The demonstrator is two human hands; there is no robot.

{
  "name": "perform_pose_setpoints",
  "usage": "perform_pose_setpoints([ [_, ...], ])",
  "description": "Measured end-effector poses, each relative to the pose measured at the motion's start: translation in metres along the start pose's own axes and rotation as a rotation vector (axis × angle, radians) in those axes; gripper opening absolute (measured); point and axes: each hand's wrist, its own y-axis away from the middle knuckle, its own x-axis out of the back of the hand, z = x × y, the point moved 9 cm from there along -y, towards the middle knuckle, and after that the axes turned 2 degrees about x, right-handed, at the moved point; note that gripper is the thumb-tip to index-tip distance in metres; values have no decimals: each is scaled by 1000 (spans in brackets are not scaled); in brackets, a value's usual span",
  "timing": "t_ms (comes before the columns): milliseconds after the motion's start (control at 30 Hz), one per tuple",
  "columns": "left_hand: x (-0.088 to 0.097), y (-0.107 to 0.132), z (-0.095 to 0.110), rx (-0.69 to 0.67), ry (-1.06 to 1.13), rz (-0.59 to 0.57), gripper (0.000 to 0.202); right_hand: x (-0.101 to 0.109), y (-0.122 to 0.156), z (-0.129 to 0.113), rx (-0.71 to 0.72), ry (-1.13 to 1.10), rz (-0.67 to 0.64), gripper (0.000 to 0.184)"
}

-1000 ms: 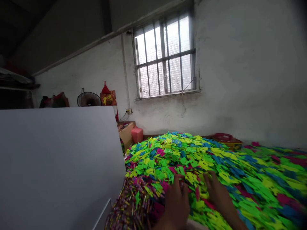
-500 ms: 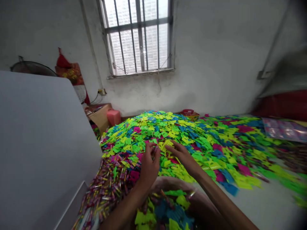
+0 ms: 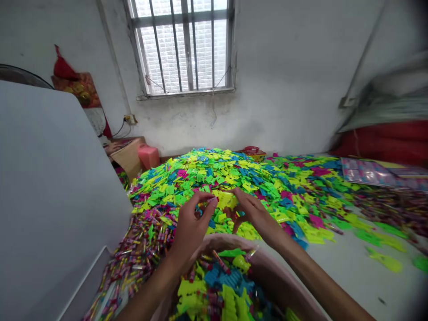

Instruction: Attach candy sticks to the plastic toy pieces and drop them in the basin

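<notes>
My left hand (image 3: 190, 223) and my right hand (image 3: 254, 213) meet above a pink basin (image 3: 267, 276), the fingers of both pinched on a small yellow plastic piece (image 3: 224, 199). The basin holds green, yellow and blue plastic pieces mixed with small coloured tubes. Just beyond my hands rises a big heap of neon plastic pieces (image 3: 234, 178) in green, yellow, blue and pink. To the left of the basin lies a heap of small coloured tubes (image 3: 140, 249).
A large grey board (image 3: 56, 196) stands at the left. A barred window (image 3: 182, 44) is in the white back wall. A cardboard box (image 3: 125, 156) and a pink container (image 3: 149, 156) sit by the wall. Printed sheets (image 3: 371, 171) lie at the right on the grey floor.
The view has dropped and swung right, bringing the basin into sight. My hands have risen off the heap and come together, now pinching a yellow piece between them.
</notes>
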Motion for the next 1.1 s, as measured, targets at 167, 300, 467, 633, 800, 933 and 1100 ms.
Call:
perform_pose_setpoints([
  [167,4,8,14,0,12,-42,19,5,22,-5,-1,-82,8,42],
  [300,4,17,19,3,23,-92,21,19,34,-7,39,98,121,46],
  [467,1,25,22,-10,-53,-122,20,16,47,-9,92,251,190,40],
  [633,0,36,33,-89,-207,-109,15,0,67,-18,196,385,187,28],
  [800,-3,49,49,-201,-312,-142,11,-9,88,-27,357,495,155,13],
  [933,-12,47,39,-83,-217,-350,16,-2,96,-24,311,432,106,13],
  [1100,-27,46,21,54,-85,-587,26,3,94,4,34,125,18,26],
])
